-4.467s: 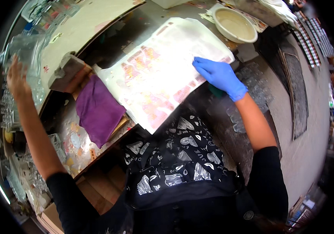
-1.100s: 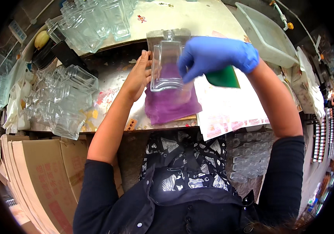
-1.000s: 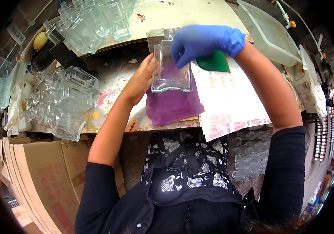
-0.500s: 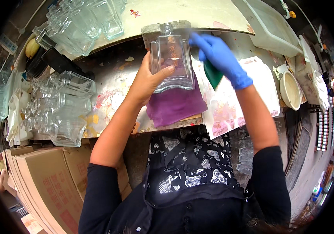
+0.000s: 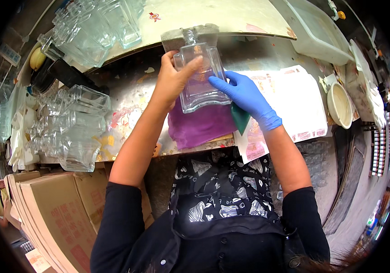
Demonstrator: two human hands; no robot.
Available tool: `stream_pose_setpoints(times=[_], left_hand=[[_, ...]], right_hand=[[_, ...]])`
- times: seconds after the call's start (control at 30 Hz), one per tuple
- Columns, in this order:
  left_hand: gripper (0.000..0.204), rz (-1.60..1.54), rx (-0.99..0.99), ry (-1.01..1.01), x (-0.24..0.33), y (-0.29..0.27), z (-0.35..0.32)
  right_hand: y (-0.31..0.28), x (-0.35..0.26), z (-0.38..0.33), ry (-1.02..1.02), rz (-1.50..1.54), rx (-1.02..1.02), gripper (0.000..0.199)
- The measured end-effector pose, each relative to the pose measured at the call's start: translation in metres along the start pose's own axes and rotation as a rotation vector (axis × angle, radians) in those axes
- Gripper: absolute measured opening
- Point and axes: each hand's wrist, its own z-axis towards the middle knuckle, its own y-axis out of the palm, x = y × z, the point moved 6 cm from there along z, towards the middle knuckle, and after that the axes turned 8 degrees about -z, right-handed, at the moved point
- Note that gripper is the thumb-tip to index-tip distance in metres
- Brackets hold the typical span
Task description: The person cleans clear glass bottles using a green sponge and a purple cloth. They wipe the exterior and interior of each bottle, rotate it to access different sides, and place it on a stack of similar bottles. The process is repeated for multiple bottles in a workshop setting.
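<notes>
1. Glass bottle [image 5: 200,75], clear and flat-sided, is held up above the purple cloth [image 5: 201,125] on the metal worktop [image 5: 133,98].
2. Bare left hand [image 5: 173,78] clasps the bottle's left edge, thumb across its front.
3. Blue-gloved right hand [image 5: 246,95] presses fingers on the bottle's right face, pinching a green pad [image 5: 241,119] beneath.
</notes>
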Motion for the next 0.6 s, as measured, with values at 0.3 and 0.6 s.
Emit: stream_pose_setpoints(times=[0.3, 0.6], left_hand=[[0.074, -0.124, -0.049, 0.006, 0.0, 0.005, 0.004], [0.068, -0.013, -0.246, -0.102, -0.019, -0.019, -0.03]], right_hand=[[0.004, 0.0, 0.006, -0.012, 0.028, -0.014, 0.065], [0.001, 0.006, 0.004, -0.069, 0.02, -0.046, 0.07]])
